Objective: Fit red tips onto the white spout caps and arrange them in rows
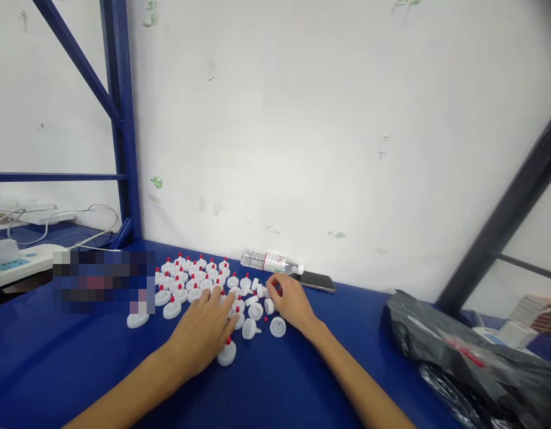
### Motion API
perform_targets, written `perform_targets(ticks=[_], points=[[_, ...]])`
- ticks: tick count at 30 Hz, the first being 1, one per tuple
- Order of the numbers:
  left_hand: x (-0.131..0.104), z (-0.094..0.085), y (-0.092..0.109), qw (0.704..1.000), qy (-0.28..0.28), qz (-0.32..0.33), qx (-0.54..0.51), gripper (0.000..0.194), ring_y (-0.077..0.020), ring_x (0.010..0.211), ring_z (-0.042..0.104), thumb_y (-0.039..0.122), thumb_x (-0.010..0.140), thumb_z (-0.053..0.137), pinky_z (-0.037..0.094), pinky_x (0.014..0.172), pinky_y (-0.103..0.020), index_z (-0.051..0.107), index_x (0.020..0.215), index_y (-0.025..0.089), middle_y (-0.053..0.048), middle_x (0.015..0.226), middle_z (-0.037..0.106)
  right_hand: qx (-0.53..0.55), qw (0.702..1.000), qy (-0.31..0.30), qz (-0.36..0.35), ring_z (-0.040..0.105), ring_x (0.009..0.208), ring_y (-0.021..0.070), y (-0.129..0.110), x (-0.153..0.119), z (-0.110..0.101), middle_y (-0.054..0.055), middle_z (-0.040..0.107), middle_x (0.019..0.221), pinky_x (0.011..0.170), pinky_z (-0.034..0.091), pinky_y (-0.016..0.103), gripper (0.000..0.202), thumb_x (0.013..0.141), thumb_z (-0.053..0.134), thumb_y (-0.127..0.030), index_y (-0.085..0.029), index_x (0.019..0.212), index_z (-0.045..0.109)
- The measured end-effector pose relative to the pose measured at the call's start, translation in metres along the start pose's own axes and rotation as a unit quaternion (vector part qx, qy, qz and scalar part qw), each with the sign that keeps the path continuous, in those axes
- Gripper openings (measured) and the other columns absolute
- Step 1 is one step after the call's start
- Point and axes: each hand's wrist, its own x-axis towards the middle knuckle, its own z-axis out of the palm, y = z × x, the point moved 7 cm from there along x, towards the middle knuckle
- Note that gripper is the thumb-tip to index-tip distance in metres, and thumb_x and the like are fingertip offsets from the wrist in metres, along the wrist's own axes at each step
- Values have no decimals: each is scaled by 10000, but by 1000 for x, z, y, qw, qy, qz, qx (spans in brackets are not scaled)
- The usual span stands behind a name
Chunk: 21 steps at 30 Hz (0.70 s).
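My left hand (210, 319) lies palm down over several white nozzle caps with red tips, its fingers spread. Some caps are hidden under it. One red-tipped cap (226, 351) stands just below its thumb. My right hand (288, 298) is closed, thumb and forefinger pinched at a small white cap (265, 291) among the loose pieces. Its fingertips partly cover that cap. Near it, a white cap (278, 326) lies with its round opening up, and another nozzle cap (249, 329) rests on its side. A tiny red tip (265, 319) lies between them.
Many upright red-tipped caps (172, 308) crowd the blue table (275, 393) on the left. A clear plastic bottle (272, 261) and a phone (318, 280) lie by the wall. At the right is a grey plastic bag (463, 357); a power strip (29, 259) is at far left.
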Motion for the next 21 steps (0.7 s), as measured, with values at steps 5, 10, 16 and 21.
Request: perform_targets(ticks=[5,10,16,21], points=[[41,2,25,999,2,44,-24,277,-242,989,673,309,1050,477,572,819,-405,663,1188,157,-119,1158,678,4,997,65,47,640,718,193,18,-3,-11,35,693,771,693,380,278,233,1004,521,-299,-210,815,625],[74,6,39,997,13,44,-56,257,-176,851,697,386,1016,594,589,811,-392,678,1067,149,-39,989,717,23,983,132,129,617,629,226,41,-4,-20,67,654,639,621,308,309,445,1024,438,-371,-227,614,535],[84,2,29,993,36,19,-106,278,-165,799,690,406,1014,594,581,798,-379,683,948,151,-14,874,709,142,952,180,201,536,555,206,64,-3,-28,21,540,530,574,318,303,547,1000,382,-521,-245,532,442],[86,2,20,984,62,25,-167,268,-168,832,681,390,1022,579,572,809,-375,674,933,156,-15,889,699,273,911,191,245,353,433,137,78,-3,-30,-49,372,473,474,293,267,559,947,319,-639,-238,592,476]])
